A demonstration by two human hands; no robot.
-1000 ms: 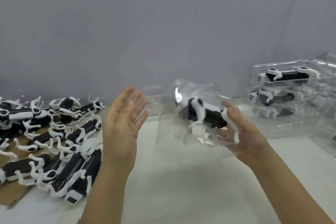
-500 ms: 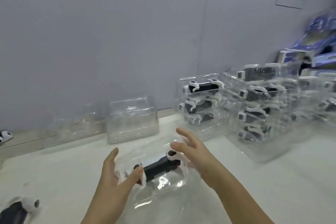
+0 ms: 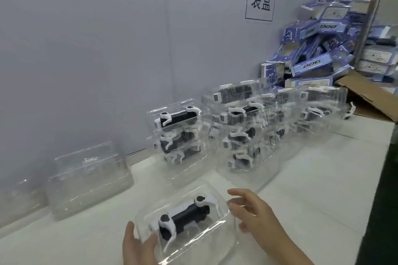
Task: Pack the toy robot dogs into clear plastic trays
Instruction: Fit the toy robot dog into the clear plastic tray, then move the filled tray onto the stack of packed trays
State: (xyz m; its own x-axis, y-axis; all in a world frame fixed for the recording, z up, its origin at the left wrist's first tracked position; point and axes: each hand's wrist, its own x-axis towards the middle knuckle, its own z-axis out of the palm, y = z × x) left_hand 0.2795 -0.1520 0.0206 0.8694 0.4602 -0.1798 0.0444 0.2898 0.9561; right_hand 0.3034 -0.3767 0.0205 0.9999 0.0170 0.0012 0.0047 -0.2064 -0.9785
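Observation:
A black-and-white toy robot dog (image 3: 183, 217) lies on its side inside a clear plastic tray (image 3: 217, 229) low over the white table (image 3: 312, 189), near the bottom centre. My left hand (image 3: 137, 245) grips the tray's left end, thumb on one side and fingers on the other. My right hand (image 3: 256, 215) hovers at the tray's right end with fingers spread and relaxed; whether they touch the plastic is unclear.
Stacks of packed trays (image 3: 178, 133) (image 3: 241, 135) (image 3: 318, 105) stand behind against the grey wall. Empty clear trays (image 3: 90, 178) sit at the left. Blue DOG boxes (image 3: 312, 49) and a cardboard flap (image 3: 366, 97) pile at the back right. A dark post (image 3: 379, 200) borders the right.
The view has swung right, away from the loose dogs. The tray with the dog came down from mid-air towards the table, and my left hand took hold of its left end.

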